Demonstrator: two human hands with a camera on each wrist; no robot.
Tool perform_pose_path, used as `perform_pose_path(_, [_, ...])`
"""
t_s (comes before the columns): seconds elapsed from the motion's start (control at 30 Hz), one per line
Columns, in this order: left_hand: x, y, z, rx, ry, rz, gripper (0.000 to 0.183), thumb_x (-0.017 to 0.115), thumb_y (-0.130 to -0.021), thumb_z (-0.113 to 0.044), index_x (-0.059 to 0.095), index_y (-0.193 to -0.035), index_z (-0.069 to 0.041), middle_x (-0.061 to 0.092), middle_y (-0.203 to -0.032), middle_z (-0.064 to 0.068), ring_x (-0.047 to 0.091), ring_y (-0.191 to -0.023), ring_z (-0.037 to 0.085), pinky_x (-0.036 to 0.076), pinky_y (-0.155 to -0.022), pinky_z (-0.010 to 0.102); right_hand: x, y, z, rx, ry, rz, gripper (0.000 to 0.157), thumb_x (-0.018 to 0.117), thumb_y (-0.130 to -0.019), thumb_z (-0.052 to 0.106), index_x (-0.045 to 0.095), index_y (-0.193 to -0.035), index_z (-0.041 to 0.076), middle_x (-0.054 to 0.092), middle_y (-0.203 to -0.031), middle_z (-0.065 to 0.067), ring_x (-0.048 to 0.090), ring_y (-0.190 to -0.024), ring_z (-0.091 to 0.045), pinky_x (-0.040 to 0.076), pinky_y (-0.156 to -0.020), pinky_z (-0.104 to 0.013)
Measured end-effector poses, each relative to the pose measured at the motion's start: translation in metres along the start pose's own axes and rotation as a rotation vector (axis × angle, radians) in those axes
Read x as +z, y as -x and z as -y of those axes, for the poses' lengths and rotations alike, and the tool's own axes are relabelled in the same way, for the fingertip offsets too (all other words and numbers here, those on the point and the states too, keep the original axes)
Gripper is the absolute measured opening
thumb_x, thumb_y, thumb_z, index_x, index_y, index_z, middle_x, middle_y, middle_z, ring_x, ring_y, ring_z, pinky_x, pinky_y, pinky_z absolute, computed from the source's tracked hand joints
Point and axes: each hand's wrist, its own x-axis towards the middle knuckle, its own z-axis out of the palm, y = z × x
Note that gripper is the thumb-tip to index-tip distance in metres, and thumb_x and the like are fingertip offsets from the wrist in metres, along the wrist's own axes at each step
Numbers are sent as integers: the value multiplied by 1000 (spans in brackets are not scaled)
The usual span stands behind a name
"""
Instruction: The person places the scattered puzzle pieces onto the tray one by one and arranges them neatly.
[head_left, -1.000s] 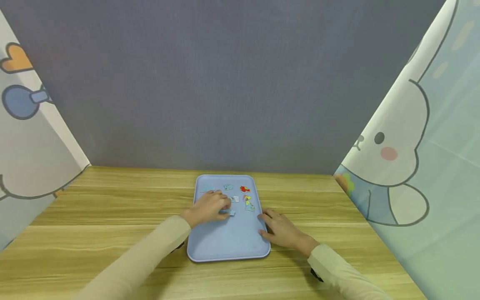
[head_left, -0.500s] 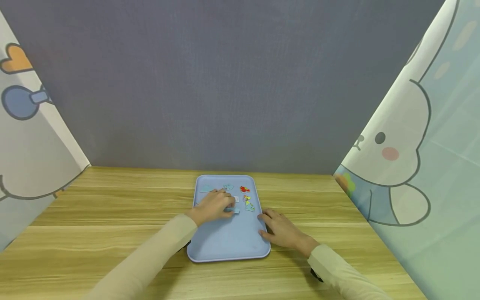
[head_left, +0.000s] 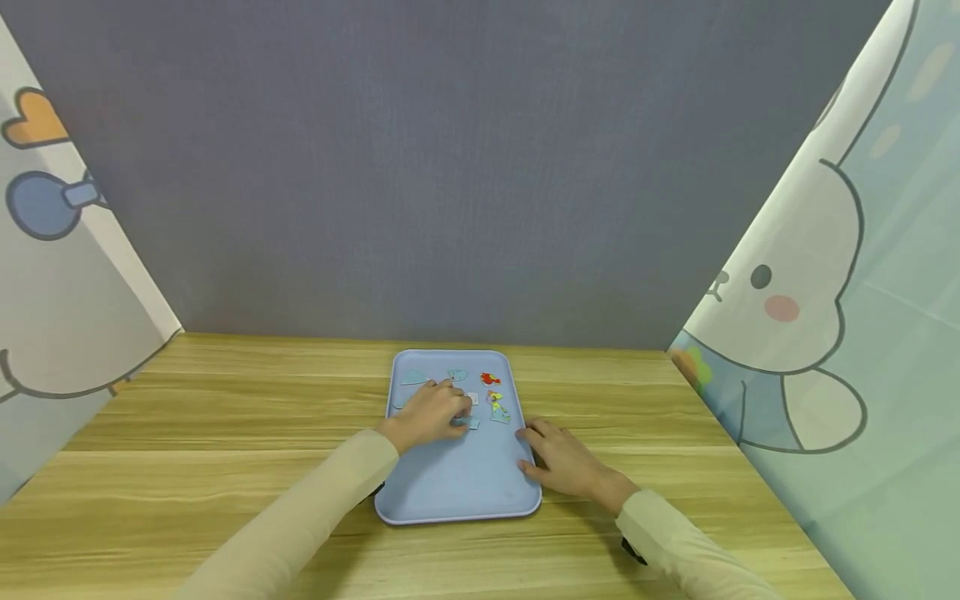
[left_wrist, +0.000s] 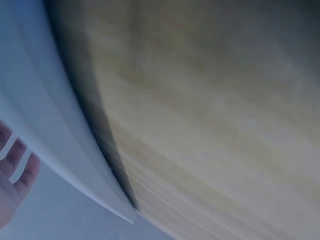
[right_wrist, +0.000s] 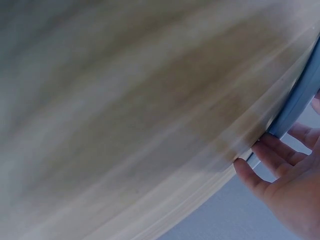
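Observation:
A light-blue tray [head_left: 457,492] lies on the wooden table, bearing several flat printed cutout pieces. My left hand [head_left: 427,414] is over the tray's middle, thumb and fingers bent around a small light-blue cutout piece [head_left: 472,424] that it seems to pinch, partly hidden. In the left wrist view only some fingers [left_wrist: 22,175] show past the tray rim. My right hand [head_left: 566,462] rests at the tray's right rim, fingers lightly extended against it; in the right wrist view its fingertips [right_wrist: 245,167] touch near the rim [right_wrist: 300,92].
Near the tray's far end lie a red piece [head_left: 490,379], a yellow-and-blue piece [head_left: 498,407], pale blue pieces [head_left: 414,377] and a white piece [head_left: 472,398]. A grey panel [head_left: 420,167] stands behind the table [head_left: 262,400], with cartoon-printed walls at both sides.
My left hand has shifted a little to the right, and the small light-blue piece has moved right with it. The right hand and the tray have stayed put.

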Motion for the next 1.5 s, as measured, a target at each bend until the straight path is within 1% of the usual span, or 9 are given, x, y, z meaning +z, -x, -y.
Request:
perform_pose_path(0.17, [3, 0, 2, -8, 12, -2, 13, 72, -75, -29, 62, -76, -20, 56, -72, -11, 46, -74, 11, 44, -76, 40, 1, 0, 0, 4, -8, 8, 45, 57, -88, 33, 53, -122, 4, 50, -124, -12, 53, -108, -25, 46, -86, -47])
perform_pose_path(0.3, [3, 1, 2, -16, 21, 1, 13, 72, -75, -29, 63, -77, -21, 56, -74, -11, 49, -76, 12, 45, -83, 47, 1, 0, 0, 9, -11, 10, 46, 56, -88, 34, 53, -123, 4, 50, -125, -11, 52, -109, -25, 45, -87, -48])
perform_pose_path(0.5, [2, 3, 3, -33, 63, 27, 14, 72, -75, -30, 64, -80, -20, 56, -77, -10, 50, -79, 12, 41, -91, 56, 0, 0, 0, 7, -17, 10, 46, 57, -88, 33, 53, -122, 3, 50, -125, -13, 53, -109, -26, 45, -86, -48])
perform_pose_path(0.63, [1, 4, 4, -35, 86, 44, 16, 72, -76, -31, 63, -83, -19, 55, -78, -9, 49, -80, 12, 40, -92, 56, 0, 0, -2, 14, -14, 24, 47, 57, -88, 34, 52, -123, 3, 49, -126, -13, 52, -111, -26, 45, -87, -49])
perform_pose_path(0.8, [-2, 5, 5, -36, 76, 62, 19, 71, -76, -33, 64, -85, -18, 57, -82, -7, 51, -84, 14, 41, -91, 54, -2, -1, -4, 7, -10, 33, 46, 58, -88, 33, 53, -123, 4, 50, -125, -13, 52, -111, -26, 46, -86, -49])
perform_pose_path(1.07, [-7, 11, 6, -20, 68, 58, 25, 70, -76, -35, 65, -92, -17, 61, -91, -3, 53, -89, 18, 44, -85, 48, -5, -2, -7, -51, -19, 7, 45, 59, -87, 33, 55, -118, 1, 51, -124, -17, 53, -110, -31, 46, -84, -55])
perform_pose_path(1.23, [-7, 17, 11, -22, 65, 50, 29, 71, -75, -36, 64, -96, -16, 61, -93, -2, 55, -93, 22, 45, -84, 48, -9, -3, -7, -14, -66, 45, 44, 59, -87, 33, 54, -120, 4, 50, -127, -16, 51, -114, -31, 42, -86, -60])
perform_pose_path(1.4, [-8, 25, 17, -16, 56, 33, 31, 70, -76, -35, 63, -99, -16, 61, -95, -1, 56, -95, 23, 45, -83, 47, -12, -4, -9, 1, -71, 49, 44, 60, -86, 33, 54, -120, 6, 54, -123, -10, 54, -108, -24, 43, -88, -55])
perform_pose_path(1.5, [-12, 31, 21, -23, 70, 20, 33, 70, -76, -35, 63, -102, -14, 60, -98, 0, 55, -93, 23, 46, -83, 48, -14, -5, -10, 8, -68, 36, 45, 61, -85, 33, 53, -120, 5, 55, -122, -10, 54, -110, -25, 42, -90, -53])
